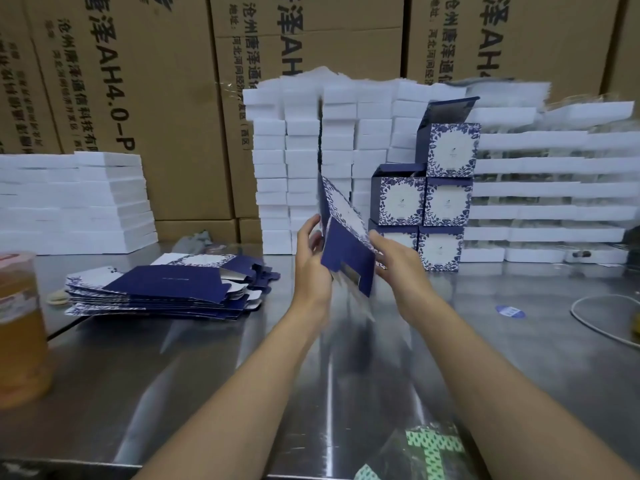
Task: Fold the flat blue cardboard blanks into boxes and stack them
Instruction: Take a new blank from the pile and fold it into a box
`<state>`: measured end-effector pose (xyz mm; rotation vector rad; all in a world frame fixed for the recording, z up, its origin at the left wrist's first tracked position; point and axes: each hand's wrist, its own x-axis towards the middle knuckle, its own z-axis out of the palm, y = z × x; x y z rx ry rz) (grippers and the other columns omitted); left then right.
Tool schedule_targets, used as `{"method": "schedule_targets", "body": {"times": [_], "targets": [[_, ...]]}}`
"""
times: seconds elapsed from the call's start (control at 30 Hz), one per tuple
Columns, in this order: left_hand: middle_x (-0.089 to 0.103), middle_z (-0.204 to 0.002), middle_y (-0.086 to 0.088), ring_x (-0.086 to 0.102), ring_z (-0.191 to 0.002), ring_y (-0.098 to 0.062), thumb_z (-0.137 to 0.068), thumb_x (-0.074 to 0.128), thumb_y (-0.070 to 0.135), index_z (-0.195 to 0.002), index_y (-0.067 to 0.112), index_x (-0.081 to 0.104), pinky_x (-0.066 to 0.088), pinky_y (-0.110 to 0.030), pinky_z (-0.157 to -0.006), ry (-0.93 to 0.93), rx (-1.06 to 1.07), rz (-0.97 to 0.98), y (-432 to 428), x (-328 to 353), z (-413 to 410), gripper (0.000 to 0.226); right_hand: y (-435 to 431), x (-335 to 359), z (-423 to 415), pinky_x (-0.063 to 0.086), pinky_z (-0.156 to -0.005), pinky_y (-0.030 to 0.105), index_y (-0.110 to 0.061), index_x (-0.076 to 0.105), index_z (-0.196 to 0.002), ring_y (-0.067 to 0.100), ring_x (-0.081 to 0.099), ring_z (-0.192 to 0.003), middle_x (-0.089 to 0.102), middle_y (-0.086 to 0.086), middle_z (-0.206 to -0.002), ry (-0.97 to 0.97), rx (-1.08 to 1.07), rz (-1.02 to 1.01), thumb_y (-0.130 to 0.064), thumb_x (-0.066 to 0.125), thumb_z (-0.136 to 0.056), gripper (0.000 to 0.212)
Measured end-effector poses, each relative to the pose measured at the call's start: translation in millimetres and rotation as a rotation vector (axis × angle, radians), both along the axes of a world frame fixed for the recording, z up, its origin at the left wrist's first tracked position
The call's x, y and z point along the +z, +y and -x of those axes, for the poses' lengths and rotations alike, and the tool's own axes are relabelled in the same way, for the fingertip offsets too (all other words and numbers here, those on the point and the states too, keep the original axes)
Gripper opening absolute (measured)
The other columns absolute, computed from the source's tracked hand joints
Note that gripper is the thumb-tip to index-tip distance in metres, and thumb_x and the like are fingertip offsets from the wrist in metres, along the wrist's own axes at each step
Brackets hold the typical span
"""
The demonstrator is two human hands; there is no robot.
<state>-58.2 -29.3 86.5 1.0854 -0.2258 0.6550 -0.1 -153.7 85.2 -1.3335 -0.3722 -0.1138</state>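
Steel table (104, 393) up front — left hand (311, 263), right hand (398, 261) grip blue blank (348, 252) above it; folded boxes (446, 202) stacked behind.

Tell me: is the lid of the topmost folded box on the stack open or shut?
Open. The lid flap of the topmost box stands raised above its body.

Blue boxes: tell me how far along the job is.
Done: five folded boxes stand stacked against the white packs. In hand: left hand and right hand hold one blank, partly opened. Still to do: a pile of flat blanks on the table.
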Motion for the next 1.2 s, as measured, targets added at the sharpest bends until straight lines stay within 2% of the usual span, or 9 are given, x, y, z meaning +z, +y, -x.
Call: {"method": "schedule_targets", "body": {"times": [0.07,0.2,0.33,0.43,0.53,0.63,0.77,1.0,1.2], "targets": [[0.076,-0.115,-0.005,0.073,-0.098,-0.021,-0.108,0.051,0.018,-0.129,0.021,0.065,0.059,-0.035,-0.083,0.037,-0.193,0.130,-1.3,5.1,3.1,0.025,2.9,-0.4,6.3,0.056,-0.072,0.019,-0.018,0.076,-0.111,0.013,0.072,-0.091,0.079,-0.006,-0.104,0.013,0.052,0.000,-0.039,0.060,-0.105,0.027],[0.071,-0.082,-0.005,0.070,-0.072,-0.020,-0.096,0.034,0.001,-0.085,0.009,0.077,0.057,-0.026,-0.067,0.064,-0.623,0.361,-2.6,6.6,7.3,0.045,-5.7,-10.2,-0.8,0.046,-0.113,0.044,-0.041,0.059,-0.142,0.015,0.059,-0.131,0.065,-0.011,-0.139,0.224,0.094,0.157,-0.079,0.050,-0.094,0.062],[0.063,-0.094,-0.008,0.060,-0.086,-0.025,-0.081,0.050,0.007,-0.089,0.009,0.069,0.051,-0.039,-0.083,0.044,-0.742,0.364,5.8,10.4,14.1,0.021,-25.4,-14.3,-11.2,0.061,-0.067,0.037,-0.035,0.082,-0.104,0.024,0.074,-0.074,0.077,0.008,-0.093,0.463,0.194,0.109,-0.088,0.082,-0.054,0.073],[0.064,-0.137,-0.025,0.062,-0.128,-0.044,-0.089,0.062,0.038,-0.135,0.014,0.068,0.046,-0.069,-0.102,0.123,-0.828,0.296,24.2,13.2,15.7,0.053,-29.9,-14.1,-20.0,0.050,-0.047,0.023,-0.020,0.077,-0.091,0.012,0.066,-0.052,0.069,-0.003,-0.063,0.335,0.021,0.103,-0.060,0.084,-0.079,0.042],[0.070,-0.135,-0.019,0.071,-0.118,-0.039,-0.088,0.060,0.077,-0.135,0.016,0.072,0.060,-0.060,-0.088,0.317,-0.645,0.066,40.0,19.3,13.3,0.078,-36.5,-11.4,-25.0,0.059,-0.077,0.030,-0.019,0.075,-0.117,0.017,0.074,-0.088,0.076,0.000,-0.107,0.136,-0.230,0.088,-0.035,0.093,-0.078,0.046],[0.081,-0.109,-0.010,0.080,-0.084,-0.024,-0.096,0.067,0.059,-0.109,0.016,0.084,0.062,-0.034,-0.061,0.507,-0.260,-0.236,44.0,14.9,9.5,0.048,-46.7,-2.3,-20.3,0.050,-0.098,0.030,-0.025,0.070,-0.128,0.015,0.065,-0.112,0.065,-0.001,-0.129,-0.174,-0.506,0.386,-0.024,0.089,-0.083,0.050],[0.070,-0.097,0.004,0.063,-0.084,-0.017,-0.107,0.053,0.049,-0.098,0.023,0.067,0.046,-0.033,-0.073,0.541,0.111,-0.622,44.4,-3.0,-8.0,0.031,-49.8,10.3,-10.1,0.048,-0.097,0.030,-0.041,0.054,-0.140,0.009,0.060,-0.114,0.064,-0.009,-0.136,-0.344,-0.491,0.317,-0.015,0.080,-0.090,0.062],[0.081,-0.112,-0.005,0.079,-0.100,-0.024,-0.103,0.066,0.041,-0.115,0.019,0.076,0.065,-0.042,-0.075,0.472,-0.179,-0.298,63.1,-7.3,-17.1,0.027,-66.8,12.2,-18.9,0.061,-0.094,0.047,-0.020,0.074,-0.113,0.023,0.077,-0.095,0.080,0.004,-0.109,0.055,-0.320,0.084,-0.040,0.078,-0.093,0.029],[0.080,-0.113,-0.003,0.079,-0.101,-0.023,-0.104,0.055,0.056,-0.117,0.016,0.078,0.065,-0.036,-0.074,0.485,-0.142,-0.212,68.8,-3.1,-21.0,0.047,-76.1,5.6,-22.9,0.065,-0.071,0.057,-0.009,0.079,-0.105,0.035,0.079,-0.090,0.082,0.010,-0.101,0.188,-0.121,0.091,-0.042,0.068,-0.100,0.035]]}}
